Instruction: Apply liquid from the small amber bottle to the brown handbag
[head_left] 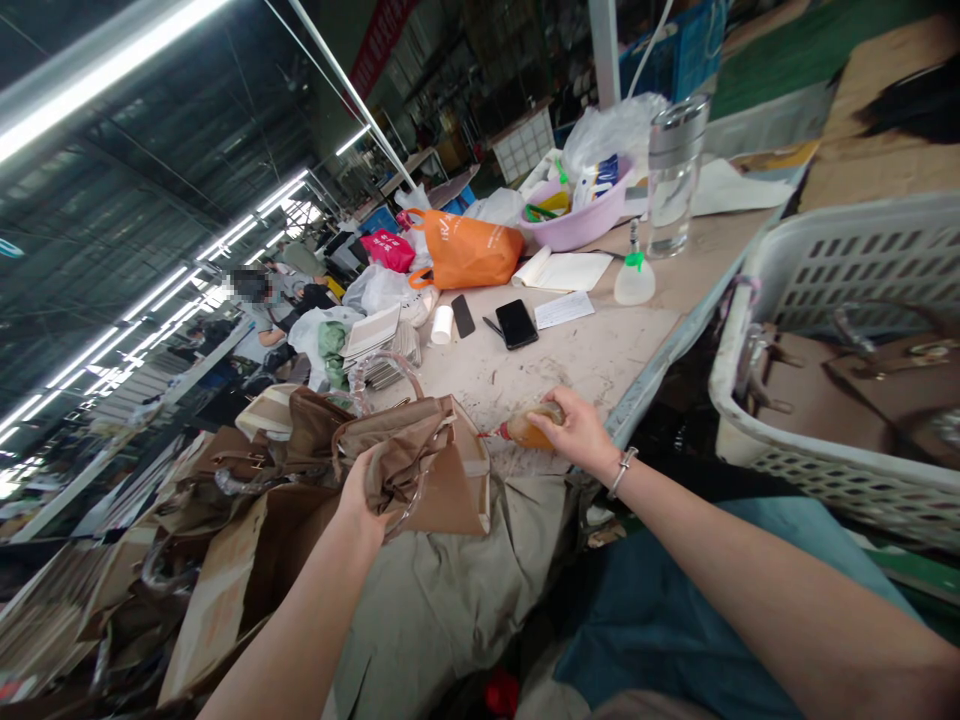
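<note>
My left hand [365, 497] grips the gathered fabric of a brown handbag [442, 485] that lies tilted at the table's near edge, its cream-edged side facing right. Clear wrapping covers the bag's handle. My right hand [574, 430], with a bracelet at the wrist, is closed around a small bottle of amber liquid [531, 427]. The bottle lies sideways, and its red tip points left at the bag's edge, close to it; whether they touch I cannot tell.
More brown bags [255, 450] are heaped at left. On the table [480, 370] are a phone [517, 324], papers, an orange bag [476, 250], a purple basin [574, 228] and a clear flask [675, 185]. A white basket [817, 445] holding bags stands right. A person [274, 305] is farther back.
</note>
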